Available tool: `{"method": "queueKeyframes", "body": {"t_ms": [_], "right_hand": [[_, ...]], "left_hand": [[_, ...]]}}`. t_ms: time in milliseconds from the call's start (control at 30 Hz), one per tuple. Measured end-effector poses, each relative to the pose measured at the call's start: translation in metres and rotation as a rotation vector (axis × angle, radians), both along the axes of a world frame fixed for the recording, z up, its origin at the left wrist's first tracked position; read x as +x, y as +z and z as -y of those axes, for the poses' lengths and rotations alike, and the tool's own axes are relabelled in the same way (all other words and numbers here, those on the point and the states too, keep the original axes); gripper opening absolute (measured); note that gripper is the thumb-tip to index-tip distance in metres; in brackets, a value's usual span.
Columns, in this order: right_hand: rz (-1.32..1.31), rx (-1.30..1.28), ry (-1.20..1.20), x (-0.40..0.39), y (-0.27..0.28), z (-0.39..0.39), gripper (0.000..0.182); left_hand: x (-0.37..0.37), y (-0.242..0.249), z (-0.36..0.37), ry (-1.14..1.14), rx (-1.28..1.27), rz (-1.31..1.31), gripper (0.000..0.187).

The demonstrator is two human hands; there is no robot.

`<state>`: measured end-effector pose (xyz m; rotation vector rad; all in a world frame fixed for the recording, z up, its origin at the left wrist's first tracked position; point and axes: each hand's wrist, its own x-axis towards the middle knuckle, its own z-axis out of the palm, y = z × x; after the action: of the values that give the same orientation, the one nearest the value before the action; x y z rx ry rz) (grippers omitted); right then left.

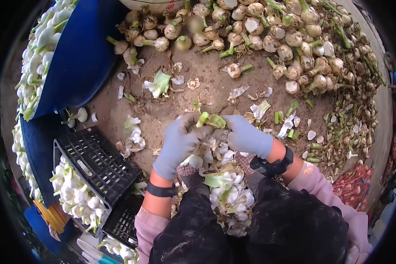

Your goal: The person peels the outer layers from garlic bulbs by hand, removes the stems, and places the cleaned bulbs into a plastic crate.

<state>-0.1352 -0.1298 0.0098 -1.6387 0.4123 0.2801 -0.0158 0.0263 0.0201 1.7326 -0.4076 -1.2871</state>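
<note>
From the head camera, two gloved hands meet at the middle of the frame. The left hand and the right hand both close around one garlic bulb, whose cut green stalk end pokes up between the fingertips. The bulb itself is mostly hidden inside the gloves, so its skin cannot be made out. Each wrist carries one dark band, two in all.

Below the hands, between the knees, lies a heap of white peelings, too many to count. Beyond the hands, across the top of the frame, a large pile of unpeeled garlic spreads over the dirt ground; the bulbs run well past counting, and the pile is cut off by the frame's upper and right edges.

On the left stand two black plastic crates, the nearer one holding cleaned white bulbs and the second partly hidden under it. Two blue tubs with more cleaned bulbs curve along the left edge, both cropped by the dark lens rim. A red mesh sack shows at the right, only in part.

No readable writing or label appears anywhere.
</note>
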Motion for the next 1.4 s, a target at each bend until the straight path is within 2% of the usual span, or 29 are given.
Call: {"method": "queueKeyframes", "body": {"t_ms": [33,67,100,133,167,233,267,300,333,367,433,467,500,567,600,633,700,767,800,833,867,900,967,1000,1033,1100,1267,1333,1400], "right_hand": [[-0.051,-0.052,0.068,0.001,0.003,0.003,0.029],[0.013,-0.286,0.026,-0.002,-0.011,0.004,0.029],[0.013,-0.287,0.028,-0.005,-0.014,0.005,0.029],[-0.111,-0.481,0.199,-0.008,-0.015,0.005,0.028],[-0.229,-0.677,0.370,-0.009,-0.015,0.006,0.027],[-0.272,-0.419,0.859,-0.016,0.003,-0.012,0.032],[-0.273,-0.362,0.944,-0.025,0.015,-0.022,0.046],[-0.098,-0.270,0.892,-0.031,0.016,-0.026,0.060],[-0.193,-0.274,0.850,-0.029,0.014,-0.019,0.060],[-0.288,-0.270,0.803,-0.017,0.023,-0.010,0.060],[-0.030,-0.502,0.384,-0.013,0.000,0.016,0.052],[0.017,-0.659,0.214,-0.002,-0.016,0.036,0.046],[0.060,-0.807,0.035,0.010,-0.033,0.058,0.039],[0.046,-1.329,-0.122,0.028,-0.058,0.094,0.031],[0.045,-1.336,-0.135,0.029,-0.075,0.103,0.031],[0.014,-1.394,-0.077,0.028,-0.093,0.109,0.029],[-0.014,-1.445,0.008,0.022,-0.099,0.102,0.027],[0.009,-0.994,0.074,0.012,-0.076,0.070,0.027],[0.020,-0.990,0.079,0.012,-0.061,0.058,0.027],[0.235,-0.901,0.106,0.009,-0.044,0.046,0.024],[0.440,-0.802,0.125,0.006,-0.037,0.037,0.021],[0.432,-0.791,0.122,0.008,-0.038,0.031,0.021],[0.140,0.165,-0.594,0.012,-0.040,0.025,0.020],[-0.088,0.267,-0.478,0.009,-0.019,0.032,0.026],[-0.086,0.270,-0.484,0.011,-0.009,0.030,0.026],[-0.281,0.370,-0.314,0.013,0.004,0.022,0.029],[-0.292,0.325,-0.310,0.011,0.005,0.013,0.029],[-0.311,0.343,-0.328,0.009,0.013,0.011,0.026],[-0.328,0.358,-0.343,0.008,0.016,0.009,0.024]], "left_hand": [[-0.001,-0.005,-0.003,-0.005,0.004,0.000,0.031],[-0.002,-0.016,-0.008,0.273,-0.164,-0.237,0.032],[-0.003,-0.018,-0.009,0.552,-0.333,-0.475,0.032],[-0.008,-0.016,-0.011,0.657,-0.504,-0.582,0.032],[-0.003,-0.015,-0.010,0.656,-0.513,-0.575,0.032],[0.009,-0.007,-0.010,0.831,-0.632,-0.693,0.029],[0.027,-0.005,-0.012,0.937,-0.698,-0.668,0.032],[0.055,0.004,-0.010,1.042,-0.776,-0.645,0.037],[0.085,0.021,-0.015,0.872,-0.511,0.203,0.045],[0.111,0.063,-0.022,0.714,-1.127,-0.606,0.047],[0.133,0.137,-0.009,0.931,-1.184,-0.644,0.046],[0.131,0.136,-0.004,0.913,-1.195,-0.640,0.046],[0.122,0.123,0.003,0.824,-1.070,-0.366,0.045],[0.090,0.078,0.017,0.542,-0.831,0.123,0.040],[0.070,0.054,0.024,0.617,-0.589,0.054,0.039],[0.047,0.038,0.030,0.558,-0.433,-0.058,0.036],[0.013,-0.002,0.035,0.514,-0.239,-0.032,0.042],[-0.008,-0.037,0.029,0.507,-0.256,0.008,0.049],[-0.014,-0.043,0.026,0.371,-0.252,0.058,0.052],[-0.017,-0.045,0.022,0.232,-0.239,0.101,0.055],[-0.017,-0.039,0.021,0.241,-0.231,-0.024,0.054],[-0.018,-0.030,0.022,0.239,-0.219,-0.030,0.054],[-0.021,-0.016,0.025,0.474,-0.212,-0.062,0.048],[-0.023,-0.020,0.026,0.447,-0.234,0.079,0.045],[-0.025,-0.021,0.027,0.440,-0.234,0.080,0.045],[-0.031,-0.023,0.028,0.348,-0.224,0.271,0.051],[-0.029,-0.024,0.018,0.315,-0.138,0.231,0.058],[-0.027,-0.025,0.013,0.333,-0.273,0.039,0.056],[-0.024,-0.032,0.008,0.303,-0.287,0.053,0.054]]}}
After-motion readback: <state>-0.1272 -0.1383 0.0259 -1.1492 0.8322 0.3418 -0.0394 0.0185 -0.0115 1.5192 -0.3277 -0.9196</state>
